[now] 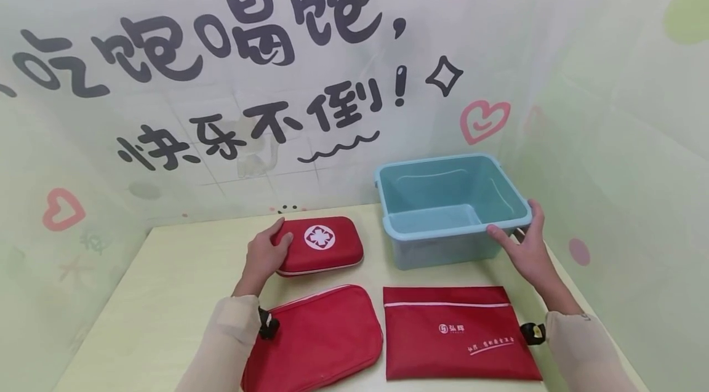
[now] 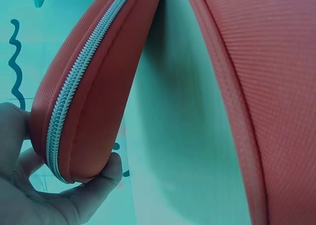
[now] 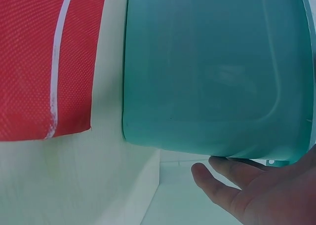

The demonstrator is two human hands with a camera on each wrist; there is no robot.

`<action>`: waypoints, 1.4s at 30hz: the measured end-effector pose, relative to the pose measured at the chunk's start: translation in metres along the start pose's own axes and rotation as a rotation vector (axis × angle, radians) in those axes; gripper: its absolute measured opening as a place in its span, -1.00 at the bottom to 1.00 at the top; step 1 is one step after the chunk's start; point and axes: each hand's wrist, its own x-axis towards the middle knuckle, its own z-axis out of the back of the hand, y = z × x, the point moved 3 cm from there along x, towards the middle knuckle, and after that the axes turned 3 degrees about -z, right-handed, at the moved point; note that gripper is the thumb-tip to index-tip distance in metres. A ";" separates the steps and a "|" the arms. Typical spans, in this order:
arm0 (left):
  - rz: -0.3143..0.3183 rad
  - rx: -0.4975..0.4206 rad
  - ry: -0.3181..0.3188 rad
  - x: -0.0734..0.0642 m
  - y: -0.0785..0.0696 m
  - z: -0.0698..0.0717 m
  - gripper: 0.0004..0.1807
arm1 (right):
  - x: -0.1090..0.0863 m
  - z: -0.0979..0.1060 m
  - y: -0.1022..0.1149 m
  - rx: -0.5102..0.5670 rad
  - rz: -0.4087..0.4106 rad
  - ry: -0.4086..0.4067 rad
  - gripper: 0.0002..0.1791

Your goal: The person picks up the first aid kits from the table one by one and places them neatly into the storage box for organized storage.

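My left hand (image 1: 267,255) grips the left end of a red zippered first-aid case (image 1: 343,241) marked with a white cross emblem. In the left wrist view, thumb and fingers hold the end of the case (image 2: 106,77), and that end stands off the tabletop. At the right, a light blue plastic bin (image 1: 443,250) has its open top facing up and nothing inside. My right hand (image 1: 526,250) holds its front right corner, thumb over the front rim and fingers at the right side. From the right wrist, the fingers (image 3: 217,188) show beside the bin wall.
A flat red zippered pouch (image 1: 321,343) lies in front of the case. Right of it lies a flat red document bag (image 1: 443,349) with white print, just in front of the bin. A printed wall (image 1: 343,183) borders the pale table (image 1: 160,281) at the back.
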 end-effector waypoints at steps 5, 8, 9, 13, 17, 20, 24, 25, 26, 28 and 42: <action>-0.027 -0.008 -0.032 0.000 -0.006 0.004 -0.37 | 0.002 0.000 -0.001 -0.003 0.002 -0.007 0.10; -0.043 -0.012 -0.055 0.000 -0.010 0.009 -0.38 | 0.003 -0.001 -0.001 0.002 0.008 -0.009 0.09; -0.048 -0.016 -0.063 0.000 -0.012 0.011 -0.38 | 0.003 -0.001 -0.001 0.004 0.010 -0.010 0.08; -0.060 -0.039 -0.094 0.001 -0.020 0.021 -0.39 | 0.002 -0.002 0.001 0.014 0.012 -0.011 0.08; -0.058 -0.079 -0.116 0.001 -0.030 0.031 -0.40 | 0.001 -0.002 0.002 0.017 0.006 -0.014 0.08; -0.060 -0.116 -0.134 0.001 -0.038 0.039 -0.40 | 0.000 -0.002 0.003 0.014 0.003 -0.016 0.08; -0.071 -0.166 -0.170 0.001 -0.047 0.046 -0.41 | -0.001 -0.002 0.003 0.005 -0.002 -0.022 0.08; -0.077 -0.176 -0.182 0.001 -0.050 0.048 -0.41 | -0.001 -0.002 0.003 0.003 -0.004 -0.023 0.07; -0.080 -0.188 -0.194 0.000 -0.053 0.050 -0.41 | -0.001 -0.002 0.003 0.003 -0.005 -0.023 0.07; -0.088 -0.216 -0.215 0.000 -0.059 0.055 -0.40 | -0.001 -0.002 0.003 0.006 -0.007 -0.023 0.06; -0.171 -0.340 -0.251 -0.010 -0.111 0.063 -0.39 | 0.001 -0.004 0.003 0.048 -0.011 -0.017 -0.02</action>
